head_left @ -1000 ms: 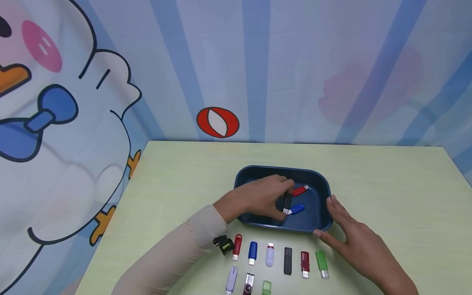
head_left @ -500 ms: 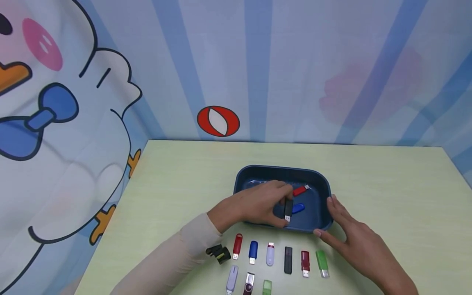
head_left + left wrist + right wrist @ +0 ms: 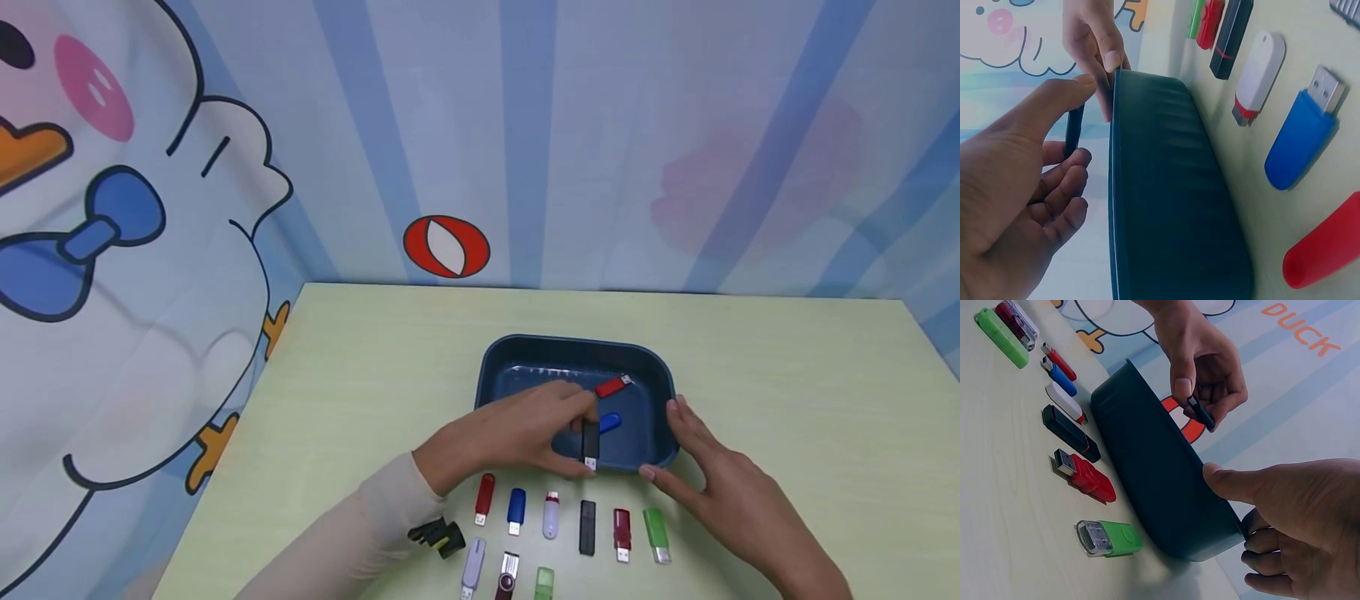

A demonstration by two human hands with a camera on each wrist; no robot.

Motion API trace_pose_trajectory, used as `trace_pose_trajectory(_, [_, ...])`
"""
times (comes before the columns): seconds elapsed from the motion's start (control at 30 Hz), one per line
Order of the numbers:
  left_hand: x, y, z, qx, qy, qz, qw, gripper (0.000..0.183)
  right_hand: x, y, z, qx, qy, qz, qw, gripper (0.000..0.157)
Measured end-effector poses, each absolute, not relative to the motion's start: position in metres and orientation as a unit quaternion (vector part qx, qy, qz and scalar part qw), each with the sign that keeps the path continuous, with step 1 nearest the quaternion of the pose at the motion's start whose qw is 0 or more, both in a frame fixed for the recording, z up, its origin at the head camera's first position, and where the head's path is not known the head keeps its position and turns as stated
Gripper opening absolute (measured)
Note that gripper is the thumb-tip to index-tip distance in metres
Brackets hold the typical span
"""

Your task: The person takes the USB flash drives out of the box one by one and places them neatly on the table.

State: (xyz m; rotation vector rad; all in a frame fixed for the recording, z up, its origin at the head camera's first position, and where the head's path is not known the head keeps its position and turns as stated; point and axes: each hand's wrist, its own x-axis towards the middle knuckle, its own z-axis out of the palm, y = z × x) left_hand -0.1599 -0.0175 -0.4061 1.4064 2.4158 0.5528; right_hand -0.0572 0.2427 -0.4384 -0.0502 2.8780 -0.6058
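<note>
My left hand point(image 3: 513, 429) pinches a black USB flash drive point(image 3: 591, 442) between thumb and fingers, its metal plug pointing toward me. Hand and drive are over the near side of a dark blue plastic bin point(image 3: 641, 433). A red flash drive point(image 3: 612, 386) and a blue flash drive point(image 3: 610, 422), partly hidden by the held one, lie in the bin. At the bin's right end my right hand point(image 3: 723, 496) rests against the outside, thumb at the near corner and fairly straight fingers along the right wall. In the right wrist view, its thumb point(image 3: 1232, 481) touches the rim.
In front of the bin several flash drives lie in a row, from a red one point(image 3: 485, 499) to a green one point(image 3: 656, 536). Nearer me are a lilac one point(image 3: 473, 564), a swivel one point(image 3: 507, 575) and a light green one point(image 3: 543, 582). A cartoon backdrop point(image 3: 600, 150) stands behind the table.
My left hand has lifted the black flash drive from the bin's floor and drawn it toward me, to the near rim. My right hand stays at the bin's right end.
</note>
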Motion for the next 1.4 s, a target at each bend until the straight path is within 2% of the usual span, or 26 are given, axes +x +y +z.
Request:
trace_pose_trajectory(0.73, [-0.136,-0.038,-0.411,0.484,0.834,0.228,0.135,0.059,-0.058,0.242,-0.438,-0.009,0.974,-0.207,0.095,0.106])
trace_pose_trajectory(1.1, [-0.116,-0.043,-0.415,0.503,0.820,0.243,0.123,0.053,-0.056,0.242,-0.440,-0.008,0.974,-0.205,0.101,0.104])
trace_pose_trajectory(1.4, [-0.101,-0.045,-0.421,0.514,0.815,0.245,0.110,0.057,-0.056,0.240,-0.438,-0.006,0.973,-0.206,0.103,0.105])
